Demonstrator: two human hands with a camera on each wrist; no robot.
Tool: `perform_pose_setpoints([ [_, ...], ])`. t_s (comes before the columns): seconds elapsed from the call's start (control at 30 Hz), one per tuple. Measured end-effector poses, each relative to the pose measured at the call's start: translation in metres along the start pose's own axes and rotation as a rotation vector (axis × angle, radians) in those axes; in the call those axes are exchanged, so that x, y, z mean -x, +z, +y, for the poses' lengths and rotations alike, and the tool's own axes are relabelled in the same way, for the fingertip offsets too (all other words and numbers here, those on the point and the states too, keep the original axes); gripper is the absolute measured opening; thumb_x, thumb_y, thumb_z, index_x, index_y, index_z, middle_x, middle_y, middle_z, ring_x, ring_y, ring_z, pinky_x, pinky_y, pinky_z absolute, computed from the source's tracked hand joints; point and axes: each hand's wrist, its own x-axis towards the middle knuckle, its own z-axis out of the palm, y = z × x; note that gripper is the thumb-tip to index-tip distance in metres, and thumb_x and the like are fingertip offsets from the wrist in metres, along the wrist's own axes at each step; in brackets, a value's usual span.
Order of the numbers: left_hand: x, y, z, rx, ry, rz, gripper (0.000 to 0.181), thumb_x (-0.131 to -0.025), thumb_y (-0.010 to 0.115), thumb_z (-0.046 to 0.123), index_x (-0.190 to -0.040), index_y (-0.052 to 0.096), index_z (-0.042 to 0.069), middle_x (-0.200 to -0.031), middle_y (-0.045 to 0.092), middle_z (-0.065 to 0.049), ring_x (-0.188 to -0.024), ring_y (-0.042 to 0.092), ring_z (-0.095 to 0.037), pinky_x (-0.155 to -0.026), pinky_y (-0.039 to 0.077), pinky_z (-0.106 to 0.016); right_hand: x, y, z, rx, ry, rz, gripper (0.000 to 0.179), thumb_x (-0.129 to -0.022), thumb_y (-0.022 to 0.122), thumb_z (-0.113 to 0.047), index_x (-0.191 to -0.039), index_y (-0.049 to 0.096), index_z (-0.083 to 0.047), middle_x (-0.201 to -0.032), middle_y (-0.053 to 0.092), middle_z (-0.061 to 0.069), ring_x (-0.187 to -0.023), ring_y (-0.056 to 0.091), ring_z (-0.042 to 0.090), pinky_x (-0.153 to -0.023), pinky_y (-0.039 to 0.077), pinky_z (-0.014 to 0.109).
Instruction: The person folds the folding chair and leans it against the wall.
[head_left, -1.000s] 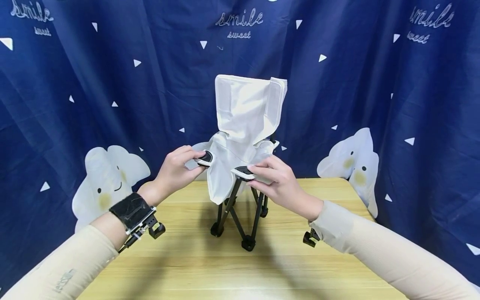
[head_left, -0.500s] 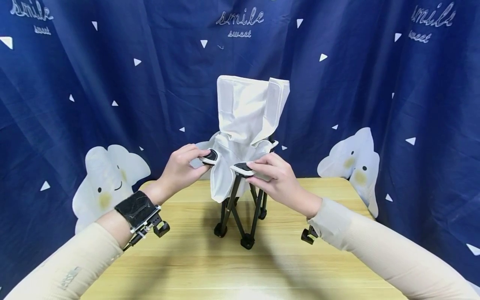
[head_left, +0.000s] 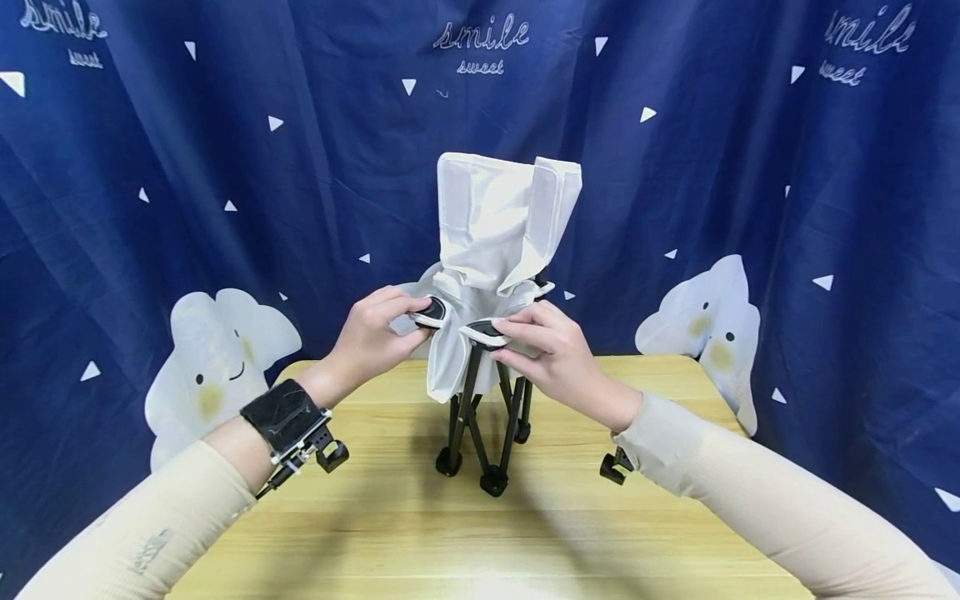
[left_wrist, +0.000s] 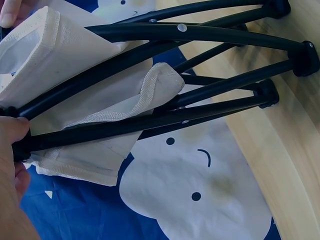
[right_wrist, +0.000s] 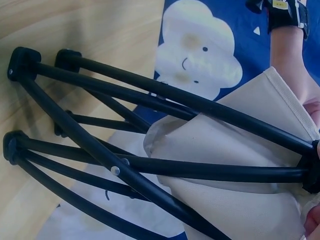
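A small folding camp chair [head_left: 487, 221] with white fabric and crossed black legs [head_left: 468, 392] stands half-folded on the table, its seat slack and creased. My left hand [head_left: 378, 329] pinches the black-capped left front corner [head_left: 432, 312] between thumb and fingers. On the other side, my right hand [head_left: 555, 354] holds the right front corner [head_left: 482, 334] the same way. The two corners are a short gap apart. In the left wrist view, the black tubes [left_wrist: 125, 131] run close together beside the bunched seat fabric [left_wrist: 100, 160]. Black feet [right_wrist: 24, 64] cap the tubes in the right wrist view.
The chair stands on a light wooden table [head_left: 420, 533]. Behind it hangs a dark blue curtain [head_left: 337, 167] with white triangles and smiling clouds [head_left: 217, 375]. A black strap with a small device [head_left: 288, 421] sits on my left wrist.
My left hand has moved right with its corner, bringing it closer to the right one. The chair's legs have drawn in and the backrest has narrowed slightly; my right hand has barely shifted.
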Motion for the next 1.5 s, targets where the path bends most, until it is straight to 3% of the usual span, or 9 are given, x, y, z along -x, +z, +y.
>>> perform_pose_setpoints([
  [0.3, -0.003, 0.004, 0.001, -0.002, 0.001, 0.000, 0.034, -0.073, 0.092, -0.007, -0.106, 0.082, -0.005, -0.096, 0.079, -0.018, -0.091, 0.073, -0.035, -0.088, 0.061, -0.046, -0.002, 0.001, 0.003, 0.008, 0.003, 0.002, 0.036, -0.074, 0.097, -0.002, -0.107, 0.084, -0.001, -0.096, 0.075, 0.013, -0.086, 0.066, 0.027, -0.070, 0.051, 0.034],
  [0.53, -0.007, 0.006, 0.004, -0.003, -0.001, -0.013, 0.034, -0.075, 0.091, -0.007, -0.107, 0.081, -0.005, -0.094, 0.078, -0.016, -0.085, 0.069, -0.031, -0.080, 0.060, -0.044, -0.004, 0.001, 0.003, 0.014, 0.000, -0.001, 0.037, -0.074, 0.097, -0.001, -0.108, 0.084, -0.001, -0.097, 0.076, 0.014, -0.088, 0.067, 0.028, -0.070, 0.053, 0.034],
  [0.97, -0.013, 0.013, 0.006, 0.006, 0.003, -0.007, 0.032, -0.076, 0.091, -0.007, -0.107, 0.081, -0.005, -0.090, 0.077, -0.015, -0.083, 0.068, -0.030, -0.078, 0.060, -0.043, -0.007, 0.000, 0.006, 0.032, 0.027, -0.014, 0.036, -0.076, 0.097, -0.004, -0.110, 0.084, -0.002, -0.098, 0.076, 0.014, -0.086, 0.065, 0.026, -0.070, 0.053, 0.034],
  [1.5, -0.014, 0.019, 0.006, -0.004, 0.006, 0.008, 0.031, -0.076, 0.091, -0.007, -0.106, 0.082, -0.004, -0.088, 0.076, -0.013, -0.082, 0.068, -0.029, -0.077, 0.060, -0.042, -0.007, 0.000, 0.009, 0.066, 0.004, -0.002, 0.038, -0.073, 0.097, 0.001, -0.109, 0.084, -0.001, -0.096, 0.077, 0.013, -0.083, 0.065, 0.027, -0.066, 0.054, 0.035],
])
